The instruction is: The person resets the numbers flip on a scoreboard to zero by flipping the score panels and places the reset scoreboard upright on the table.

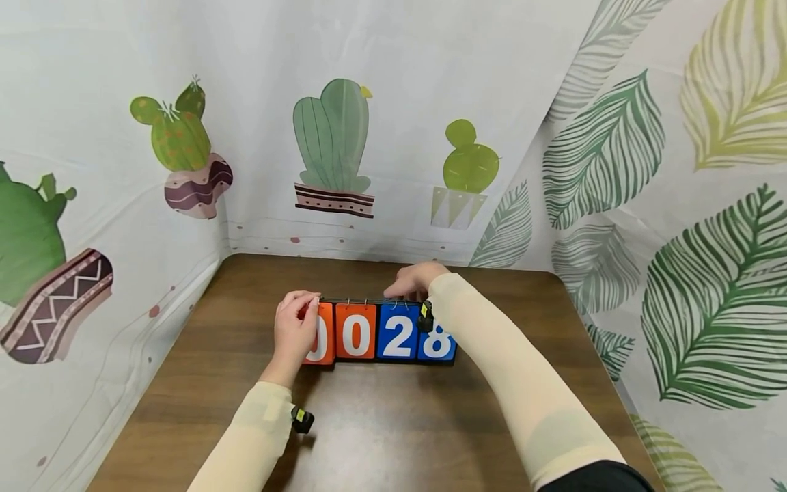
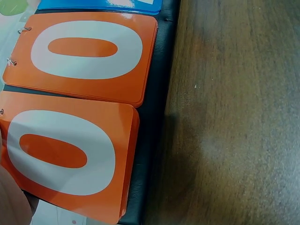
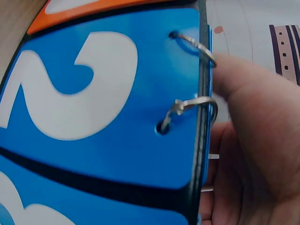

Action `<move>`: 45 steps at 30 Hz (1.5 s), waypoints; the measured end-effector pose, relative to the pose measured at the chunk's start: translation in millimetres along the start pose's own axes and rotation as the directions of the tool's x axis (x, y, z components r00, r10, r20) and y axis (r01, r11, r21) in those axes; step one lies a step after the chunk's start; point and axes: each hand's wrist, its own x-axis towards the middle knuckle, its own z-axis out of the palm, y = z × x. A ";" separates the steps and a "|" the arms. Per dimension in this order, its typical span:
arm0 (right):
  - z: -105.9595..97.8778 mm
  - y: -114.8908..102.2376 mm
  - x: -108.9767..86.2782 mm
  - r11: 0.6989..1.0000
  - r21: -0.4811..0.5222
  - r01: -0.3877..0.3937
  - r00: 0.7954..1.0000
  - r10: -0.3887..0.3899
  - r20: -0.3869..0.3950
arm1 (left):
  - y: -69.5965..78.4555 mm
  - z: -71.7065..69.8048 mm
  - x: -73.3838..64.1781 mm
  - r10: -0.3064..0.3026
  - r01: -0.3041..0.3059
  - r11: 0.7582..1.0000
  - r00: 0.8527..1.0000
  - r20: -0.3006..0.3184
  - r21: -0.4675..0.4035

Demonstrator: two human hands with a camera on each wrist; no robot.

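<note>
A tabletop flip scoreboard [image 1: 356,360] stands on the table, its ringed number cards reading 0, 0, 2, 8. My left hand [image 1: 294,331] grips the scoreboard's left end by its upper corner, beside the first orange 0 card [image 2: 101,154]. My right hand [image 1: 421,277] reaches behind the top edge at the blue half. In the right wrist view, its thumb [image 3: 253,93] lies at the back by the metal rings [image 3: 197,103] of the blue 2 card [image 3: 140,154]. The other fingers are partly hidden behind the board, so I cannot tell whether they pinch the blue cards there.
The brown wooden table [image 1: 381,430] extends around the scoreboard. A white cloth with cactus prints [image 1: 335,137] hangs behind it, and a leaf-print cloth [image 1: 707,287] hangs on the right. Black wrist cameras [image 1: 302,419] sit on both sleeves.
</note>
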 end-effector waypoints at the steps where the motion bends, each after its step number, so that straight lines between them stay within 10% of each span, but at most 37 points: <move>1: 0.0 -1.3 0.3 1.000 0.012 0.001 1.000 -0.001 -0.002 | 0.4 0.1 0.3 -0.003 0.003 1.000 1.000 -0.001 0.000; 16: 1.7 -12.7 5.6 0.999 0.024 0.035 0.999 -0.035 -0.010 | 1.1 0.3 0.6 0.003 -0.003 1.000 1.000 -0.010 -0.012; 33: 1.5 -29.3 -1.8 0.957 0.257 0.134 0.991 -0.124 -0.052 | 0.6 1.7 0.6 -0.007 0.007 1.000 1.000 -0.001 0.000; 45: 3.5 -26.6 0.4 0.976 0.170 0.136 0.990 -0.130 -0.045 | 0.2 0.5 0.2 -0.005 0.005 1.000 1.000 -0.001 0.004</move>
